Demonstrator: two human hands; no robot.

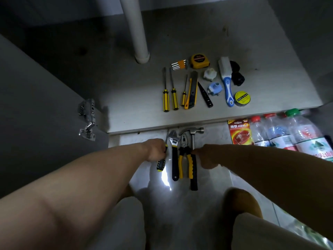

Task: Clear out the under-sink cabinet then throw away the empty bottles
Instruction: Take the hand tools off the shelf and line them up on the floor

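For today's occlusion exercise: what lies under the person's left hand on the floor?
A screwdriver, which the left hand grips: its metal shaft shows above the hand, its black-and-yellow handle end below. The handle's upper part is covered.

Yellow-black pliers (186, 159), green-capped bottle (304, 129)

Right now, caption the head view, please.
Left hand grips a screwdriver on the floor beside wrench, pliers, hammer; right hand beside them; bottles at right.
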